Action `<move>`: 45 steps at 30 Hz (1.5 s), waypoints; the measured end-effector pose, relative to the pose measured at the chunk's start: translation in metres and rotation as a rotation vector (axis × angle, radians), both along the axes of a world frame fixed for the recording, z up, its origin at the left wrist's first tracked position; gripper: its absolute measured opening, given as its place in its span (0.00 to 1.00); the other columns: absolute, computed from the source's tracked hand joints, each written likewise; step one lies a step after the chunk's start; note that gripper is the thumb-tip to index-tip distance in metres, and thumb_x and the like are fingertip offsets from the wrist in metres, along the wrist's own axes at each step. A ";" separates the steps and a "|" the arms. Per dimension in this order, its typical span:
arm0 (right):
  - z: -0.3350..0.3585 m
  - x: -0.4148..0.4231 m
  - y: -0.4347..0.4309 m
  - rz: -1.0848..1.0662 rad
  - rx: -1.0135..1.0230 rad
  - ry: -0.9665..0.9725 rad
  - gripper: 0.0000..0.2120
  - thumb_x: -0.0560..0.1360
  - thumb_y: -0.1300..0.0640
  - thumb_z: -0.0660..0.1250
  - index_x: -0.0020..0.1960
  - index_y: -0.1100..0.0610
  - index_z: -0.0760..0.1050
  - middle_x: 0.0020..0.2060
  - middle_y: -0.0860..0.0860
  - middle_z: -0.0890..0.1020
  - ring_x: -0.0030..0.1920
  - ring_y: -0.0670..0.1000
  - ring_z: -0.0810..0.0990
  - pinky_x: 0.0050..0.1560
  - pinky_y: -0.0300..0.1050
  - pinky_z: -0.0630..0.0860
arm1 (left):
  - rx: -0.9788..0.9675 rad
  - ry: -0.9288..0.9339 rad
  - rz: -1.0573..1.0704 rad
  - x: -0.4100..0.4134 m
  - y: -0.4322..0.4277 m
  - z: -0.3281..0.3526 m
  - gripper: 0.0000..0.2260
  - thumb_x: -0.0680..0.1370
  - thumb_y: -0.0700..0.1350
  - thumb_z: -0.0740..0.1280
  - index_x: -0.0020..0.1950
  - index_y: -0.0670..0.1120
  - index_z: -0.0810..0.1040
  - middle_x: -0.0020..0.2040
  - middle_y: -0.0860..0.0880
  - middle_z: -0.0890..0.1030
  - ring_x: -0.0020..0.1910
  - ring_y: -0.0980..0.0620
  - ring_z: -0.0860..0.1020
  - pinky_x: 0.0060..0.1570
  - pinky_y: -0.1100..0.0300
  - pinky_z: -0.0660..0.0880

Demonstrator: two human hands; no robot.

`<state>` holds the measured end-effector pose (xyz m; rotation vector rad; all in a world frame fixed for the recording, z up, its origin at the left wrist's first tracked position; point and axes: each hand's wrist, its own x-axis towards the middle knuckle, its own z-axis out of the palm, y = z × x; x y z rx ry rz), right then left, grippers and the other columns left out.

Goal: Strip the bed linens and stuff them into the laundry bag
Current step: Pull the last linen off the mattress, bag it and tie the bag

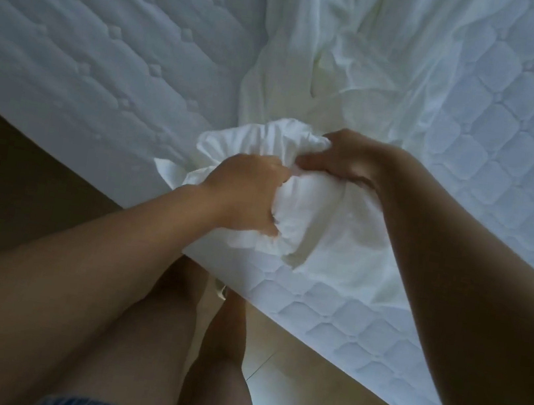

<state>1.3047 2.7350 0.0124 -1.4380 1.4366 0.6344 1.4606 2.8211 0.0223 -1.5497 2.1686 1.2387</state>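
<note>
A white bed sheet (340,74) lies crumpled down the middle of the quilted mattress (86,36), its near end gathered into a bunch at the bed's edge. My left hand (246,192) grips the bunch from the left, fingers curled into the cloth. From the far right side, my right hand (341,158) pinches the top of the same bunch. The two hands nearly touch. No laundry bag is in view.
A quilted mattress pad (517,142) covers the right part of the bed. The bed's edge (328,319) runs diagonally from left to lower right. My bare legs (170,326) stand against it on a tiled floor (294,380). The floor at left is dark (2,180).
</note>
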 end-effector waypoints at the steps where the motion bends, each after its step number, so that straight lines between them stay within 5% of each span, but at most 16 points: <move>1: -0.001 0.003 0.014 -0.015 0.092 0.003 0.24 0.71 0.43 0.70 0.62 0.55 0.75 0.54 0.51 0.79 0.45 0.50 0.77 0.45 0.41 0.70 | 0.067 -0.020 -0.045 0.008 0.008 0.006 0.30 0.62 0.58 0.78 0.60 0.49 0.76 0.54 0.51 0.77 0.52 0.48 0.76 0.48 0.57 0.70; 4: -0.015 0.015 0.067 -0.113 0.189 -0.043 0.31 0.69 0.41 0.71 0.68 0.49 0.72 0.63 0.50 0.76 0.59 0.52 0.76 0.59 0.45 0.70 | 0.230 -0.054 -0.128 0.029 0.028 0.011 0.26 0.61 0.59 0.78 0.56 0.56 0.77 0.48 0.55 0.76 0.47 0.53 0.74 0.45 0.60 0.66; 8: -0.003 0.023 0.102 -0.280 -0.267 0.062 0.22 0.74 0.43 0.64 0.63 0.53 0.73 0.60 0.54 0.75 0.60 0.56 0.74 0.58 0.50 0.71 | 0.277 -0.043 -0.169 0.033 0.018 0.005 0.26 0.58 0.57 0.79 0.54 0.55 0.81 0.48 0.56 0.80 0.47 0.53 0.77 0.48 0.57 0.73; 12: 0.046 0.021 0.116 -0.135 -0.547 0.002 0.21 0.79 0.49 0.59 0.68 0.57 0.69 0.63 0.55 0.72 0.63 0.57 0.69 0.59 0.48 0.67 | 0.398 0.028 -0.086 0.034 -0.004 0.006 0.25 0.57 0.53 0.82 0.51 0.53 0.81 0.45 0.55 0.81 0.45 0.54 0.78 0.45 0.58 0.75; 16: 0.064 0.034 0.158 0.058 -0.822 0.025 0.29 0.73 0.40 0.58 0.65 0.58 0.72 0.59 0.60 0.76 0.60 0.62 0.73 0.58 0.56 0.70 | 0.498 0.044 -0.030 0.035 -0.027 0.011 0.22 0.55 0.51 0.82 0.45 0.54 0.79 0.41 0.54 0.82 0.42 0.53 0.81 0.44 0.54 0.79; 21: 0.038 0.043 0.197 0.279 -1.017 0.161 0.39 0.66 0.34 0.64 0.72 0.50 0.61 0.70 0.59 0.61 0.70 0.63 0.59 0.67 0.67 0.53 | 0.577 0.010 0.028 0.035 -0.057 0.018 0.23 0.55 0.50 0.82 0.47 0.51 0.81 0.41 0.51 0.84 0.40 0.51 0.83 0.43 0.55 0.80; 25: 0.010 0.024 0.161 0.379 -1.167 0.154 0.35 0.71 0.28 0.50 0.70 0.48 0.63 0.67 0.58 0.63 0.67 0.62 0.63 0.63 0.65 0.60 | 0.308 -0.192 -0.011 0.034 -0.063 0.037 0.35 0.59 0.62 0.77 0.63 0.51 0.75 0.57 0.50 0.79 0.54 0.46 0.78 0.57 0.50 0.75; 29: 0.011 -0.004 0.087 0.195 -1.102 -0.083 0.41 0.66 0.24 0.55 0.67 0.51 0.67 0.65 0.61 0.71 0.65 0.62 0.66 0.64 0.60 0.63 | -0.581 -0.095 0.353 0.020 -0.017 0.048 0.26 0.74 0.57 0.63 0.66 0.42 0.73 0.62 0.39 0.75 0.61 0.38 0.73 0.57 0.45 0.69; 31: 0.017 -0.012 0.045 0.057 -0.981 -0.107 0.44 0.61 0.25 0.60 0.67 0.54 0.70 0.63 0.61 0.74 0.65 0.63 0.69 0.65 0.62 0.65 | -0.722 -0.008 0.334 0.003 0.004 0.037 0.29 0.72 0.56 0.62 0.68 0.41 0.72 0.67 0.37 0.73 0.66 0.37 0.70 0.61 0.39 0.67; 35: 0.024 -0.010 -0.016 -0.226 -0.776 0.202 0.46 0.64 0.25 0.60 0.75 0.46 0.57 0.74 0.54 0.58 0.75 0.57 0.51 0.72 0.63 0.45 | -0.554 -0.111 0.079 -0.013 -0.031 -0.005 0.54 0.59 0.63 0.74 0.76 0.47 0.50 0.76 0.35 0.57 0.74 0.36 0.54 0.67 0.33 0.55; 38: 0.007 -0.002 -0.043 -0.401 -0.749 0.232 0.31 0.76 0.36 0.56 0.75 0.45 0.57 0.73 0.53 0.63 0.73 0.55 0.58 0.72 0.62 0.52 | -0.302 -0.203 -0.030 -0.024 -0.093 -0.016 0.63 0.59 0.70 0.72 0.76 0.50 0.33 0.77 0.38 0.37 0.76 0.39 0.39 0.70 0.35 0.42; 41: -0.017 -0.009 -0.052 -0.542 -0.672 0.126 0.26 0.78 0.39 0.52 0.73 0.48 0.63 0.68 0.53 0.70 0.69 0.55 0.66 0.69 0.58 0.60 | -0.209 -0.204 -0.065 -0.039 -0.118 -0.023 0.60 0.60 0.73 0.67 0.77 0.51 0.34 0.77 0.43 0.34 0.76 0.42 0.36 0.72 0.38 0.41; 45: -0.042 -0.010 -0.079 -0.632 -0.680 0.048 0.36 0.70 0.32 0.47 0.66 0.53 0.72 0.62 0.54 0.76 0.64 0.55 0.72 0.66 0.55 0.65 | -0.228 -0.136 0.068 -0.042 -0.144 -0.047 0.52 0.59 0.76 0.55 0.78 0.55 0.50 0.79 0.46 0.46 0.77 0.44 0.47 0.72 0.40 0.48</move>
